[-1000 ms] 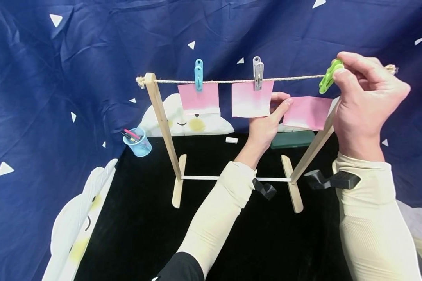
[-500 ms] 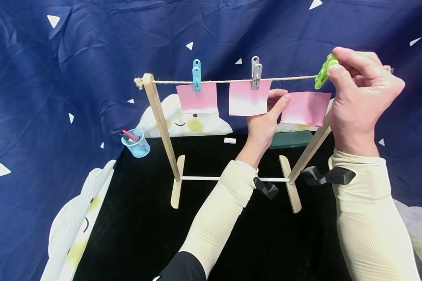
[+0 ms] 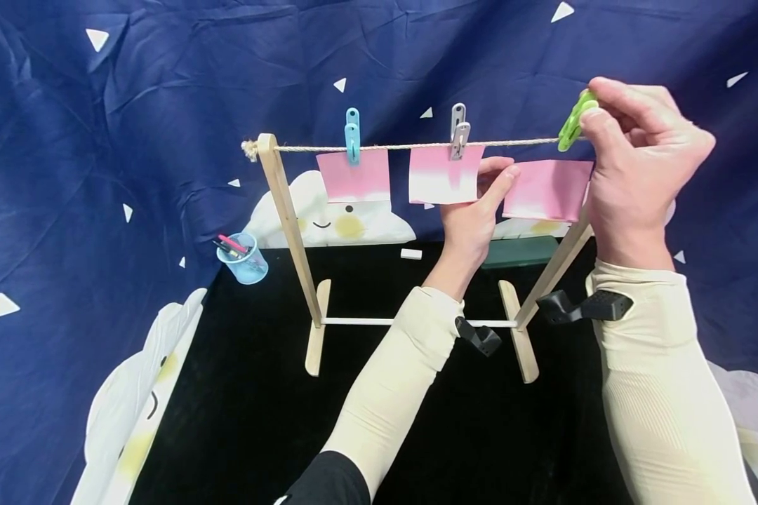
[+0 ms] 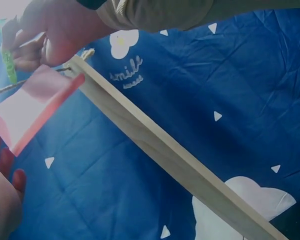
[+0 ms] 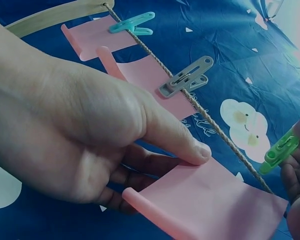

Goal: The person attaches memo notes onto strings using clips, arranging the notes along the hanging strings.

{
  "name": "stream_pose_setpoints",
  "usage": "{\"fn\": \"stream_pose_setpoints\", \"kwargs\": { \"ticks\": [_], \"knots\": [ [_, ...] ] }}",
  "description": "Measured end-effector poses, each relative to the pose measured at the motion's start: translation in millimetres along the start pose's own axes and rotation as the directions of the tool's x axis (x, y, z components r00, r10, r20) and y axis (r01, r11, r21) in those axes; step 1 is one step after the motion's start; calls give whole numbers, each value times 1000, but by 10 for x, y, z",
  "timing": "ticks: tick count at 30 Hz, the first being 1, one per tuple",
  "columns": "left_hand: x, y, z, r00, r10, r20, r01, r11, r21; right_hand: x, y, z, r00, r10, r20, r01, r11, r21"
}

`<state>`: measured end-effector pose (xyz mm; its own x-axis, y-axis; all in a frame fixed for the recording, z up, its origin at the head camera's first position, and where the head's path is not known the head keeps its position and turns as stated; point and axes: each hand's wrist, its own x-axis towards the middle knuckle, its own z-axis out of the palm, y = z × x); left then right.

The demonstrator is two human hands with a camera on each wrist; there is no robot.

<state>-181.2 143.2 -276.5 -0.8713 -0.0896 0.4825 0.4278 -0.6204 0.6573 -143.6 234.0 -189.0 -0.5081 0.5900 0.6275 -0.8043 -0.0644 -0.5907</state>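
My left hand (image 3: 470, 221) pinches the left edge of a pink paper sheet (image 3: 546, 189) between thumb and fingers. Just below the rope (image 3: 518, 142), that sheet hangs near the right post, its lower edge curling in the right wrist view. My right hand (image 3: 644, 154) squeezes a green clothespin (image 3: 577, 120) by its upper ends. In the head view the clothespin's lower tips overlap the rope, above the held sheet. A grey clothespin (image 3: 459, 133) clips one pink sheet (image 3: 443, 179) to the rope; a blue clothespin (image 3: 352, 137) clips another pink sheet (image 3: 354, 179) farther left.
The rope runs between the posts of a wooden stand (image 3: 290, 217) on a black surface (image 3: 227, 393). Behind stand a blue cup (image 3: 246, 263) of pens, a small white block (image 3: 411, 254) and a dark green case (image 3: 521, 251). A blue curtain (image 3: 164, 91) hangs behind.
The right hand with the green clothespin has moved left along the rope. The left hand has raised the held sheet slightly toward the rope. The two clipped sheets stay in place.
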Motion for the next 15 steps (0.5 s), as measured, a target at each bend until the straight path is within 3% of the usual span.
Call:
{"fn": "stream_pose_setpoints", "kwargs": {
  "ticks": [7,15],
  "knots": [
    [13,-3,21,1000,-3,-28,3,1000,3,5,32,-15,999,-15,42,17,999,-33],
    [29,9,23,1000,27,-14,-27,999,-29,6,36,-15,998,-18,65,22,998,-62]
  ]
}}
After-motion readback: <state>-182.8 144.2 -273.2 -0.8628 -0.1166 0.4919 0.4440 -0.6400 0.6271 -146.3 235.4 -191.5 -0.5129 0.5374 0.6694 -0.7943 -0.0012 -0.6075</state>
